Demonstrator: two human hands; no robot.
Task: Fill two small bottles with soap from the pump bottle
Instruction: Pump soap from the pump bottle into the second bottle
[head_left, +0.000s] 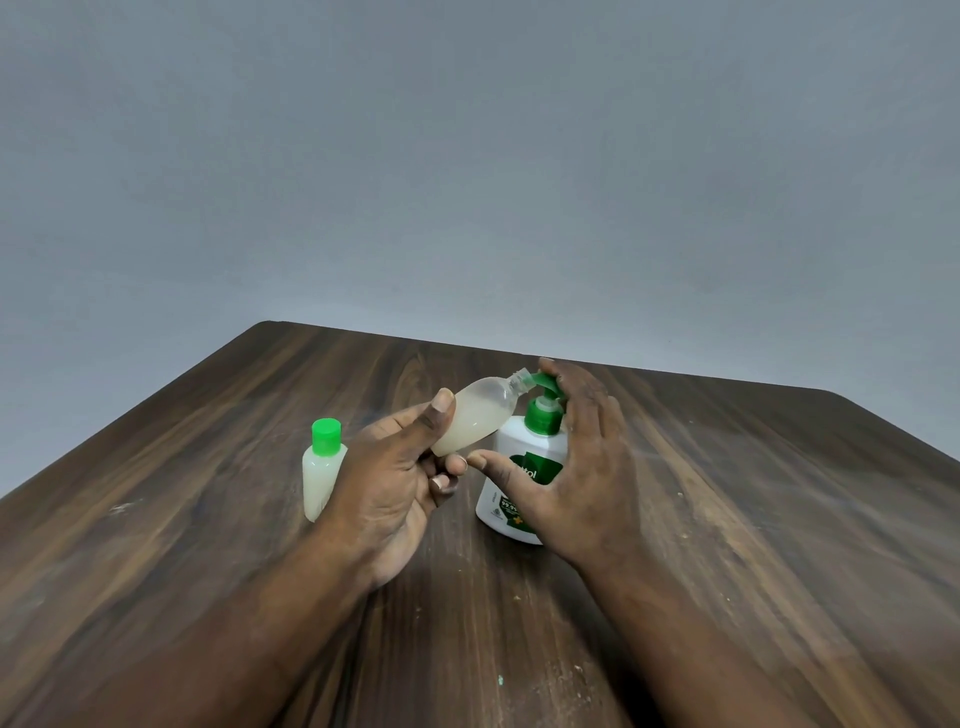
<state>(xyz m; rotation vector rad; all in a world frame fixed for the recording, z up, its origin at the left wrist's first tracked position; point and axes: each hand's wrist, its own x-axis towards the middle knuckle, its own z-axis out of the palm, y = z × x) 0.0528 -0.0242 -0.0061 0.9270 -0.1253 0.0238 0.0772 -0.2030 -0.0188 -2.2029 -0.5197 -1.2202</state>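
Observation:
A white pump bottle (511, 486) with a green pump head stands on the wooden table (727, 519). My left hand (395, 483) grips an uncapped small clear bottle (480, 415), tilted, its open neck held against the pump nozzle. Pale soap fills roughly its lower half. My right hand (576, 457) rests over the pump head with fingers fairly straight, thumb stretched toward my left hand. A second small bottle (322, 473) with a green cap stands upright to the left, filled with pale soap, partly hidden behind my left hand.
The table's far edge runs just behind the bottles, with a plain grey wall beyond. Small crumbs and specks dot the tabletop near me. Bare wood lies to the right and left of the bottles.

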